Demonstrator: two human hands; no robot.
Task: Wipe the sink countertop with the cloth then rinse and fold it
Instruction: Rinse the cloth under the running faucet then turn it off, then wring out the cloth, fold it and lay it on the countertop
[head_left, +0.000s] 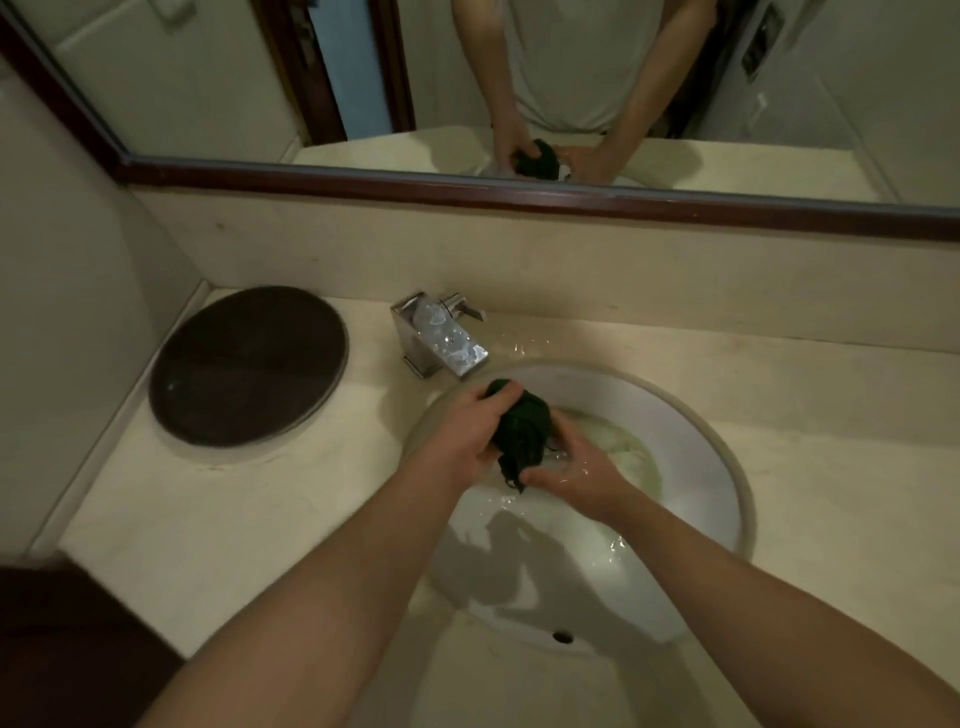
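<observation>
Two hands (467, 436) around cloth (522, 428)

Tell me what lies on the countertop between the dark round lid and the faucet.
Nothing: in the head view, only bare countertop separates the dark round lid from the faucet.

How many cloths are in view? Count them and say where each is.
1: the dark green cloth, bunched between the left hand and right hand over the sink. The mirror only reflects it.
</observation>
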